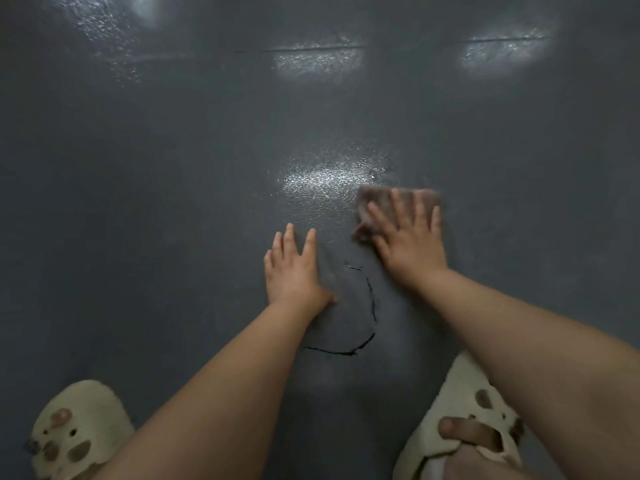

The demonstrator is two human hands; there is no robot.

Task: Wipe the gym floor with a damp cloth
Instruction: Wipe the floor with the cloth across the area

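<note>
The dark grey gym floor [173,202] fills the view, with a wet shiny patch [329,178] ahead of my hands. A brownish-pink cloth [381,199] lies flat on the floor right of centre, blurred at its edges. My right hand [408,237] presses down on the cloth with its fingers spread and straight. My left hand [294,268] lies flat on the bare floor to the left of the cloth, fingers straight, touching nothing else.
A thin black crack [370,306] curves across the floor between my forearms. My feet in cream perforated slippers stand at the bottom left [76,431] and bottom right [464,420]. A floor seam [311,48] runs across the far part, among light reflections.
</note>
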